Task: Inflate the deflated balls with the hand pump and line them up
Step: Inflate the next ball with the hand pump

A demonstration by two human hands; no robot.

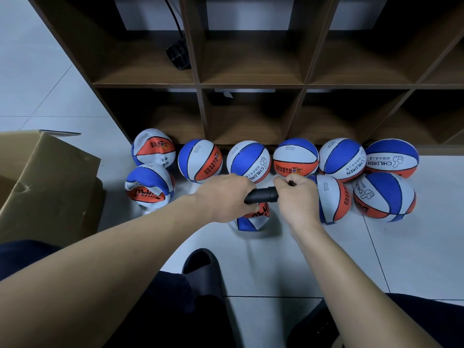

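White tile floor [351, 247]; balls [295, 157] along shelf [251, 84]; cardboard box [50, 177] left; both hands grasp pump [263, 194].

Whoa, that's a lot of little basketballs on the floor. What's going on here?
A person is crouched on the tiled floor, working on a black hand pump. The left hand grips its barrel while the right hand pinches the thin tip. Under the hands lies a limp, folded ball. A row of round balls sits against the wooden shelf, with a few more in front; two at the left end look dented. A cardboard box stands at the left.
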